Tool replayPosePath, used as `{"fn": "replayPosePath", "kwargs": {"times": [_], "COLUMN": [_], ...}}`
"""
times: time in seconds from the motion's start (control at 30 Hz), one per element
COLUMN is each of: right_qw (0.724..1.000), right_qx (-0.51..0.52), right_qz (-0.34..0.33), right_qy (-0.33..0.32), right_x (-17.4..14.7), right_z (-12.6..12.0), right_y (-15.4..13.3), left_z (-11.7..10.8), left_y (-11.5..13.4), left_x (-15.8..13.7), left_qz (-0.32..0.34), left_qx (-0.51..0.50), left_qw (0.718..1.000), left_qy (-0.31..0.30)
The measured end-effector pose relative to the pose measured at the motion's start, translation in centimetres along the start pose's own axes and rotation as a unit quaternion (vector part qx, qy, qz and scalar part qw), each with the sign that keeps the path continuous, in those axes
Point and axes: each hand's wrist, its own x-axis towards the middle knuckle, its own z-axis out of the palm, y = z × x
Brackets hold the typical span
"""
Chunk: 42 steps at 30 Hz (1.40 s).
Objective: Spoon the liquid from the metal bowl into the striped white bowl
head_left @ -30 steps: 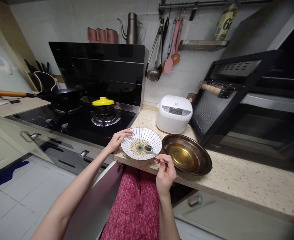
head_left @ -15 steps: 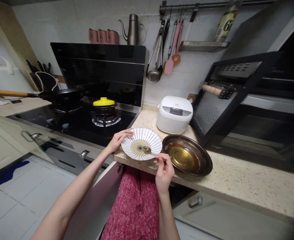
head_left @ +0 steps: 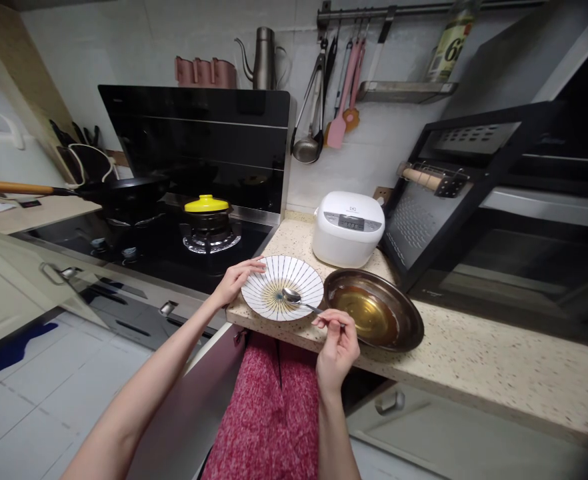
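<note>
A white plate [head_left: 261, 303] with dark lines radiating from its centre sits at the counter's front edge, a little yellowish liquid in its middle. My left hand [head_left: 237, 279] grips its left rim, fingers over the edge; the thumb is hidden. Between the fingertips of my right hand [head_left: 338, 343] is the handle of a metal spoon [head_left: 292, 296], whose bowl is over the plate's centre. Right beside the plate stands a wide dark metal bowl [head_left: 408, 320] with a shiny golden-brown inside, perhaps holding liquid.
Behind the plate and bowl is a white rice cooker [head_left: 349, 230]. A gas stove on the left carries a small pot with a yellow lid [head_left: 207, 203] and a black wok [head_left: 129, 190]. An oven [head_left: 534, 233] fills the right side. Below the counter, a cabinet door [head_left: 199, 400] stands ajar.
My right hand has moved slightly right, drawing the spoon's handle with it. The spoon has turned and more of it shows. My left hand stays on the plate.
</note>
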Motion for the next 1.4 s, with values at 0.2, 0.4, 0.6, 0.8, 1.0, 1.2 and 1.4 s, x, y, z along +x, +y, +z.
{"fn": "replayPosePath", "kwargs": {"times": [0.2, 0.4, 0.6, 0.8, 1.0, 1.2, 1.4], "right_qw": [0.999, 0.998, 0.993, 0.987, 0.976, 0.971, 0.961], "right_qx": [-0.001, -0.013, -0.012, -0.036, -0.089, -0.127, -0.196], "right_qz": [-0.018, -0.022, -0.051, -0.068, -0.11, -0.137, -0.182], "right_qy": [0.026, 0.062, 0.103, 0.141, 0.165, 0.148, 0.065], "right_x": [0.0, 0.2, 0.7, 1.3, 2.1, 2.2, 1.8], "right_z": [-0.4, -0.7, -1.3, -2.3, -3.3, -3.7, -4.3], "right_y": [-0.2, -0.8, -1.2, -1.7, -1.6, -1.0, -0.1], "left_z": [0.0, -0.1, -0.1, 0.0, -0.1, -0.1, -0.1], "left_y": [-0.2, -0.1, 0.0, -0.1, -0.1, 0.0, 0.1], "left_x": [0.0, 0.0, 0.0, 0.0, 0.0, 0.0, 0.1], "left_qz": [0.001, 0.003, 0.004, 0.003, 0.01, 0.005, 0.007], "left_qx": [0.0, 0.001, 0.006, 0.003, 0.004, 0.003, 0.001], "left_qw": [1.0, 1.0, 1.0, 1.0, 1.0, 1.0, 1.0], "left_qy": [-0.001, -0.003, -0.003, 0.001, -0.003, -0.001, 0.0]}}
